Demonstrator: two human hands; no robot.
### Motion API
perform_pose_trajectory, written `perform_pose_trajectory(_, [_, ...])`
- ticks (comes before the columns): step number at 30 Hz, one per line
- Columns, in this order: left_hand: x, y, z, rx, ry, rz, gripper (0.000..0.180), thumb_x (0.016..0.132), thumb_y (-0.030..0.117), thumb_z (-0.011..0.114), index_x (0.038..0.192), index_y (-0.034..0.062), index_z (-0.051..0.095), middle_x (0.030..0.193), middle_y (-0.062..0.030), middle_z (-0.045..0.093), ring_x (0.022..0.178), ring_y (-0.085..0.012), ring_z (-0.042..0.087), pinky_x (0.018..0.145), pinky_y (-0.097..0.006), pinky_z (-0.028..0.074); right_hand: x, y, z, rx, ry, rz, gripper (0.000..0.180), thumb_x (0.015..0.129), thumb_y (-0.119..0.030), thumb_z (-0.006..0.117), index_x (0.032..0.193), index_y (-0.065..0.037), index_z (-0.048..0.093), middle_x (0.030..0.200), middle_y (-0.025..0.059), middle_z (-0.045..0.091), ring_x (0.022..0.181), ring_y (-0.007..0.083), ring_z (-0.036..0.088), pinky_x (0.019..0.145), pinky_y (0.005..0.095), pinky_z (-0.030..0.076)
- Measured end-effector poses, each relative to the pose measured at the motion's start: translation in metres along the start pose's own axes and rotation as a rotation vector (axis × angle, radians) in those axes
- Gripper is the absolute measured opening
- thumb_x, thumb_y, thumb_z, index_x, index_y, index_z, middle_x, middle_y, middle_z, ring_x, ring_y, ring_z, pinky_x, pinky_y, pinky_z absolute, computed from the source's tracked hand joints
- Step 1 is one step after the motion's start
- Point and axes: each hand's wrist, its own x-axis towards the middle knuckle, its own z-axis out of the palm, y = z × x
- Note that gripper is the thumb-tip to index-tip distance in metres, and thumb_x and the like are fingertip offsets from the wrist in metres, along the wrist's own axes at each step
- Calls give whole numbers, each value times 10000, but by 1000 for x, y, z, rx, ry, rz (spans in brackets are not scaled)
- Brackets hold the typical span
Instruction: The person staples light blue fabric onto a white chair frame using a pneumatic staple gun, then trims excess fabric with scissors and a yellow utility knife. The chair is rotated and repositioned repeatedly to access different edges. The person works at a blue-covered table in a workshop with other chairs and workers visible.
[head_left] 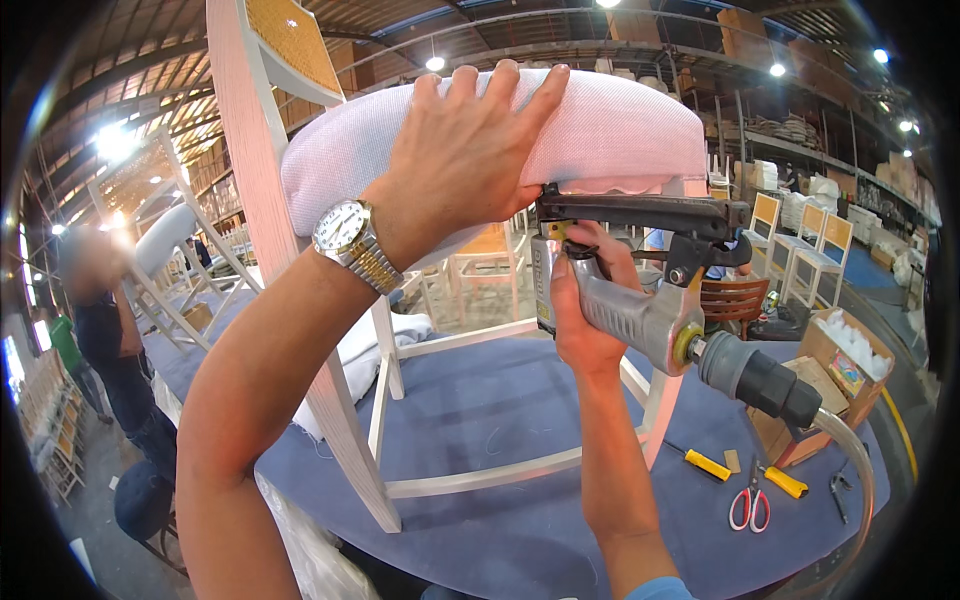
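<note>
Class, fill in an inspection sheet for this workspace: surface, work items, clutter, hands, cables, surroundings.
Surface: table with a blue covering.
Work items: white chair standing on it, pale seat cushion; metal air tool just under the cushion's edge, contact unclear.
Clutter: scissors, two yellow-handled tools, a dark hand tool and an open cardboard box, all at right.
Hands: left hand spread on the cushion; right hand grips the air tool.
Cables: one hose, joined to the air tool, curving down at right.
Surroundings: more chairs, loaded shelving, another person at left.
</note>
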Motion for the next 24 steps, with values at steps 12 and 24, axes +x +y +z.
perform_pose_trajectory(12, [-5,0,7,62,58,69,1051,739,211,865,1632,311,321,1536,-245,465,1270,-421,565,971,-531,464,5,-17,2,-52,-184,102,291,912,5,694,1194,32,625,1275,222,629,1196,271,623,1013,375,498])
perform_pose_trajectory(24, [-97,17,-20,-288,-49,67,988,781,363,855,1620,250,348,1691,-177,270,1589,-328,191,1286,-545,124,-30,-55,-40,-279,-94,-58,320,885,-18,704,1202,14,669,1152,135,698,1026,213,668,921,336,523])
